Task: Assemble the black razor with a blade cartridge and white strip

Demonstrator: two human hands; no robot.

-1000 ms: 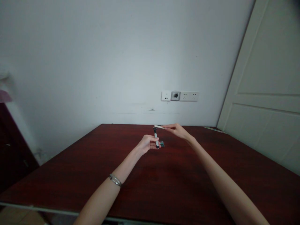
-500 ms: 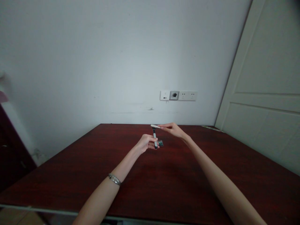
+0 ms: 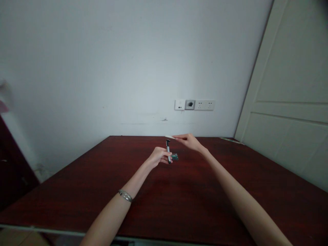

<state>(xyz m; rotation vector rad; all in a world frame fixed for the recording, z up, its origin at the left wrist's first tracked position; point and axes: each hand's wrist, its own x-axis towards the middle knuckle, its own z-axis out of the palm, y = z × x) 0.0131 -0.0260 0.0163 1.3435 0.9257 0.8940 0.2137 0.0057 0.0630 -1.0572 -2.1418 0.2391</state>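
Note:
My left hand (image 3: 159, 155) is closed around the lower handle of a black-and-white razor (image 3: 168, 149), held upright with its dark head at the top. Just above that head, a thin, flat white pad (image 3: 169, 137) is pinched at its right end between the fingers of my right hand (image 3: 187, 140). A narrow gap shows between the pad and the razor head. Beside my left fingertips lies a small clear pack (image 3: 175, 156) with greenish contents, partly behind the hand. What is inside it is too small to make out.
Both hands are over the far part of a dark red wooden table (image 3: 205, 201). Behind it stands a white wall with a row of sockets (image 3: 194, 105). A pale panelled door (image 3: 289, 102) rises along the right side.
The razor head and the white pad, which met half a second ago, are now apart. My left hand has shifted slightly left with the razor. My right hand has hardly moved.

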